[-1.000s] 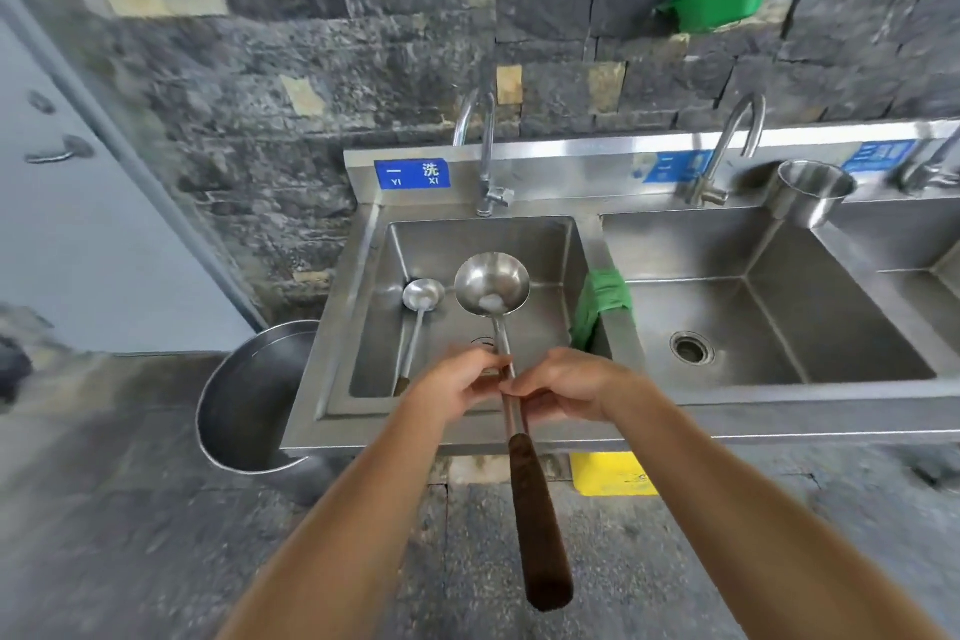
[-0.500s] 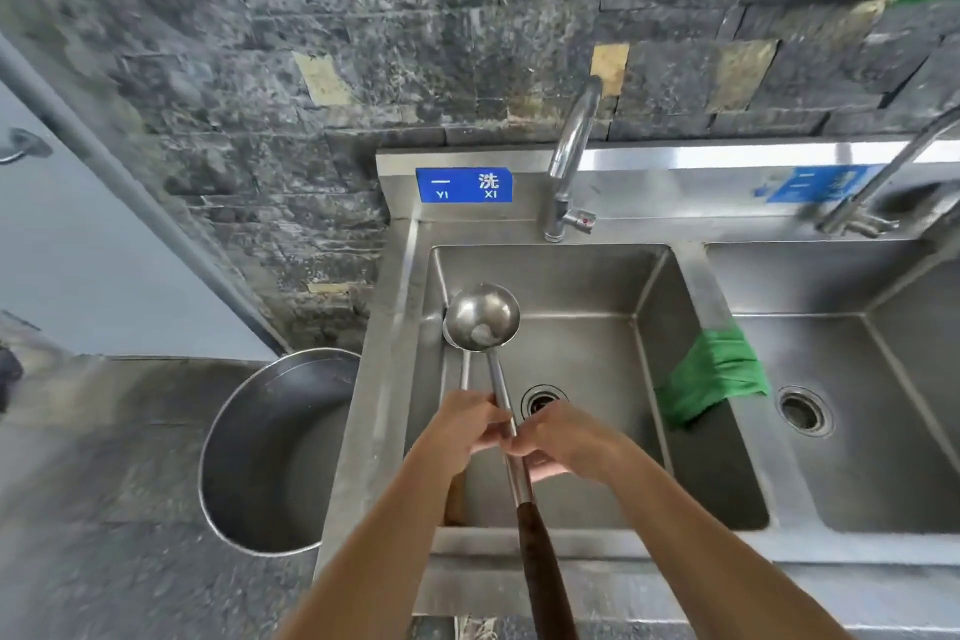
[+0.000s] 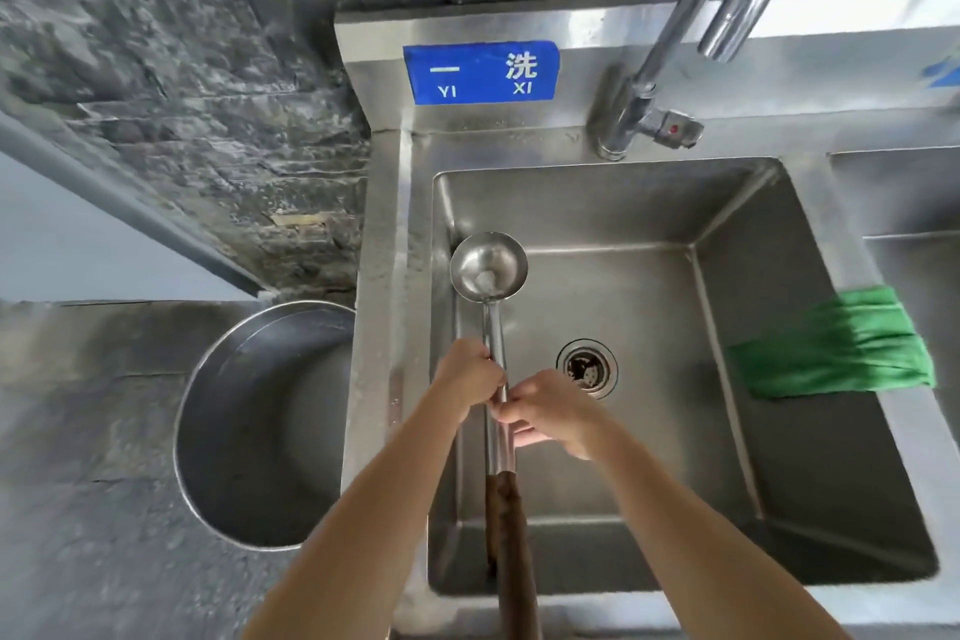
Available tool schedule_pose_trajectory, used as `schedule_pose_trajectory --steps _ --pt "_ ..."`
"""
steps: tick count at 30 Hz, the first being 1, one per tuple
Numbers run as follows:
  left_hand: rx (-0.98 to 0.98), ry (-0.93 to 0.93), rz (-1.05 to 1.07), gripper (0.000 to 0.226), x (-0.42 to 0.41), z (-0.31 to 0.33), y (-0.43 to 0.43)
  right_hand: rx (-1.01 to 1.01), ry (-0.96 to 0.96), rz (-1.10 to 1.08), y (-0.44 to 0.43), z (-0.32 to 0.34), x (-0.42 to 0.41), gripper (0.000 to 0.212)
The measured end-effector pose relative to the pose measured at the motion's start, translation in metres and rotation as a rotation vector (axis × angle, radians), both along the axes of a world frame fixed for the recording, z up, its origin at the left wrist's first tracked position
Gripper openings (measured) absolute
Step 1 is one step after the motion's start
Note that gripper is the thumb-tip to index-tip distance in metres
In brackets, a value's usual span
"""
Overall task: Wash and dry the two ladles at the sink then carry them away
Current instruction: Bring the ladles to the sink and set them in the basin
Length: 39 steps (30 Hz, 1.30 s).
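1 ladle (image 3: pixel 488 269) over sink (image 3: pixel 597 203), L hand (image 3: pixel 465 377) + R hand (image 3: pixel 558 413) fingers (image 3: pixel 519 405) clamped round shaft; 1 cloth (image 3: pixel 831 343).

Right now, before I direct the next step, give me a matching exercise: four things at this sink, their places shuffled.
1. long steel ladle with brown wooden handle
2. green cloth
3. large round steel pot
4. blue rectangular sign

A. floor, left of the steel sink
B. sink's backsplash
C. draped over the sink's right rim
D. held by left hand and right hand

Pairs: 1-D, 2-C, 3-A, 4-B
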<state>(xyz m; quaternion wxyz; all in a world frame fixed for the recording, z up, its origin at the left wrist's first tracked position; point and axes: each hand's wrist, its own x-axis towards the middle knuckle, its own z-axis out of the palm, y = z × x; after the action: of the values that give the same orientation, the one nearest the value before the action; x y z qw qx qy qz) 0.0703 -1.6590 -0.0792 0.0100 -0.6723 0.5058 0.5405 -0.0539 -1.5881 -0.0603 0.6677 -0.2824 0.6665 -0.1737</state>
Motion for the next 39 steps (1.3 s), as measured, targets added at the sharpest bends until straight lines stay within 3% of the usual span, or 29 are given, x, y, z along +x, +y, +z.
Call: schedule_pose_trajectory --steps 4,10,17,30,36,39 --pt "-0.029 -0.047 -0.013 0.011 -0.004 -0.005 -0.004 0.021 0.01 -0.003 -0.006 -0.023 0.0 0.027" --pt "-0.062 -0.081 0.047 0.006 -0.01 -0.032 -0.008 0.042 -0.007 0.009 -0.016 -0.045 -0.003 0.021" --pt "-0.067 -0.088 0.046 0.024 -0.015 -0.055 -0.015 0.064 0.047 0.046 -0.024 -0.071 -0.001 0.022" --pt "-0.165 -0.29 -0.139 0.011 -0.024 -0.055 -0.014 0.093 0.117 0.075 -0.027 -0.09 0.004 0.021" --pt "-0.133 -0.314 -0.173 0.012 -0.03 -0.044 -0.017 0.017 0.277 0.071 -0.035 -0.053 -0.032 0.053" --pt "-0.209 -0.236 -0.128 0.033 -0.039 -0.033 -0.034 -0.089 0.399 -0.05 -0.06 -0.007 -0.078 0.06"
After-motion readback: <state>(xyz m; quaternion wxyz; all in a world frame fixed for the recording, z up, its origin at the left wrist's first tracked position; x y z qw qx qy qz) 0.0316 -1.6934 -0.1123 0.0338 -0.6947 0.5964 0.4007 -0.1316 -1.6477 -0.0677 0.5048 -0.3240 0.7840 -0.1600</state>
